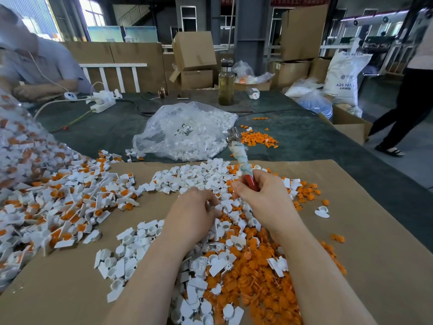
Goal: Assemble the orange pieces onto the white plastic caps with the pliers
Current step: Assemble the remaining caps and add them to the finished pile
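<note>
Right hand (262,195) grips the pliers (241,164), head raised; left hand (196,207) curls into the caps (131,252) near the table's front edge, grasp unclear.

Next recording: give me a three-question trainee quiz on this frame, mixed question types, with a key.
1. True or false: the right hand grips the pliers by the red handle, metal head pointing away from the person.
2. The clear bag of white parts lies: A) beyond the cardboard sheet B) on the floor C) in a box.
3. Fill in: the left hand reaches into the pile of white plastic ____.

Key: 1 true; 2 A; 3 caps.
</note>
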`<state>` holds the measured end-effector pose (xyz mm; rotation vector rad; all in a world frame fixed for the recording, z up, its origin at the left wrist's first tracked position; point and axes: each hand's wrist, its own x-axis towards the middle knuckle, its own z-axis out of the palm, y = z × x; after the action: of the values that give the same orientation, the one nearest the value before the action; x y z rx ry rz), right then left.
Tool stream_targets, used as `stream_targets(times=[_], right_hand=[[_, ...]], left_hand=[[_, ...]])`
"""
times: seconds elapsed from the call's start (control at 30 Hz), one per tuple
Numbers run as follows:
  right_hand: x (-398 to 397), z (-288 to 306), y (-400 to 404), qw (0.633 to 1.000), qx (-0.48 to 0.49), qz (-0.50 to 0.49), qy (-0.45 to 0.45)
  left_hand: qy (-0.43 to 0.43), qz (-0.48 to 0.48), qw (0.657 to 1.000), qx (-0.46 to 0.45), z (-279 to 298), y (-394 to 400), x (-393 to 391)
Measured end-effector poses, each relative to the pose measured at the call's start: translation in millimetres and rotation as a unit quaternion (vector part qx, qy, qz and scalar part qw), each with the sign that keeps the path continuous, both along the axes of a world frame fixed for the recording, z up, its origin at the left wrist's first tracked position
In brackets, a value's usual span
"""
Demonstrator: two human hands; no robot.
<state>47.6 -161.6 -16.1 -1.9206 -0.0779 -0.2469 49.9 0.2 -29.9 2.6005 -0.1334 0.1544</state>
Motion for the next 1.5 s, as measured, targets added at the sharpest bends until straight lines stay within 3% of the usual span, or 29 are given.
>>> stream_targets(times=[0.1,0.3,0.4,0.5,0.6,0.8,0.97,1.27,1.5], right_hand=[[0,1,0,1.000,0.000,0.001,0.000],[-2,3,0,1.000,0.005,-0.002,-0.005],[-2,3,1,1.000,0.006,-0.004,-0.009],[-2,2,0,1.000,0.003,-0.003,-0.007],[-1,2,0,1.000,0.004,-0.002,-0.015],[-2,1,2,0.999,0.008,0.006,-0.043],[-3,2,3,0.998,-0.015,-0.001,-0.067],[-3,1,7,0.993,-0.071,-0.030,-0.084],[-4,1,9,0.989,-0.082,-0.070,-0.103]], left_hand=[[-0.016,0.012,0.999,-0.029,1,-1,0],[-0.032,0.039,0.982,-0.182,11,-6,-4],[-0.024,0.038,0.950,-0.308,17,-9,-6],[0.005,0.063,0.898,-0.436,23,-12,-9],[0.039,0.082,0.866,-0.493,27,-12,-10],[0.021,0.099,0.833,-0.544,31,-13,-12],[0.021,0.122,0.828,-0.547,31,-13,-10],[0.030,0.096,0.794,-0.599,33,-21,-12],[0.009,0.095,0.799,-0.594,34,-23,-15]])
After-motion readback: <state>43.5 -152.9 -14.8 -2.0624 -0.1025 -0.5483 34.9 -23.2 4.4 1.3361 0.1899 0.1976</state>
